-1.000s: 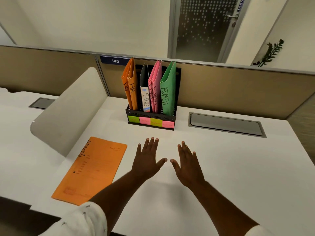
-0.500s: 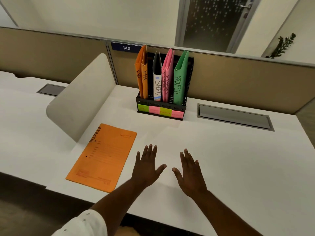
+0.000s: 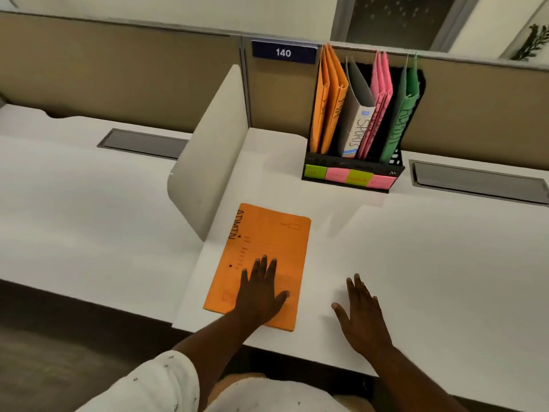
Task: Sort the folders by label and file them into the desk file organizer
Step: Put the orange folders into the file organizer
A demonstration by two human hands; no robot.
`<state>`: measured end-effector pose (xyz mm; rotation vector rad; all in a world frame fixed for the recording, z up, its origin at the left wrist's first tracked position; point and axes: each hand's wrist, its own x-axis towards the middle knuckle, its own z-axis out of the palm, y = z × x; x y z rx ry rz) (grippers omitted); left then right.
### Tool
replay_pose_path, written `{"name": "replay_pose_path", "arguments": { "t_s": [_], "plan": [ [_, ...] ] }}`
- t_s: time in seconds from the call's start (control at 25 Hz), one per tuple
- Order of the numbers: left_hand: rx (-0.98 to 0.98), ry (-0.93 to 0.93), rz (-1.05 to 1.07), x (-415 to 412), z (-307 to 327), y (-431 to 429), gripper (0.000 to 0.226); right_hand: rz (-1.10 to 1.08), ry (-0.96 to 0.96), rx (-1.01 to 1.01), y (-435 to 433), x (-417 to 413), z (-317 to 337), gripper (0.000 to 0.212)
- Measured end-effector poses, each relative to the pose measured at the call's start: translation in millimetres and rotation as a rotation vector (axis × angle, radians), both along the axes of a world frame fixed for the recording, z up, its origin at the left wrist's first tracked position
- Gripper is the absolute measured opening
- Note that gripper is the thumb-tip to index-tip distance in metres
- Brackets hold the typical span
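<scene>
An orange folder (image 3: 267, 239) marked ADMIN lies flat near the desk's front edge. My left hand (image 3: 261, 289) rests on its lower half with fingers straight and spread. My right hand (image 3: 361, 310) lies flat on the bare desk to the right of the folder, holding nothing. At the back stands a black file organizer (image 3: 350, 169) with green and pink sticky labels on its front. It holds orange folders (image 3: 329, 102), a grey binder (image 3: 356, 123) marked SPORTS, pink folders (image 3: 378, 105) and a green folder (image 3: 402, 114) marked ADMIN.
A white curved divider panel (image 3: 211, 162) rises just left of the orange folder. Grey cable hatches (image 3: 478, 182) sit in the desk at right and far left. A tan partition (image 3: 118, 72) with a "140" plate runs along the back.
My left hand has moved left onto the orange folder. The view has tilted down and swung left, so the organizer now sits further right.
</scene>
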<state>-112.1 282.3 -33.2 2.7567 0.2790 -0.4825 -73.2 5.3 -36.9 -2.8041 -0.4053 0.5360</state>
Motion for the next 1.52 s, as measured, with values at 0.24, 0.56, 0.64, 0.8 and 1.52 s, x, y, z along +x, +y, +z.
{"name": "replay_pose_path", "arguments": {
  "t_s": [0.24, 0.56, 0.64, 0.8, 1.52],
  "plan": [
    [0.009, 0.095, 0.158, -17, -5, 67, 0.095, 0.113, 0.097, 0.015, 67, -23, -10, 0.078],
    [-0.144, 0.108, 0.415, -19, -3, 95, 0.089, 0.240, 0.265, -0.151, 118, -33, -30, 0.080],
    [-0.229, 0.028, 0.536, -13, -1, 101, 0.078, 0.231, 0.274, -0.158, 121, -31, -32, 0.082],
    [-0.552, -0.091, 0.590, -1, 7, 108, 0.043, 0.195, 0.251, -0.108, 119, -25, -32, 0.079],
    [-0.899, -0.212, 0.319, 69, 79, -29, 0.011, 0.000, 0.053, 0.037, -12, 76, 37, 0.070]
  ]
}}
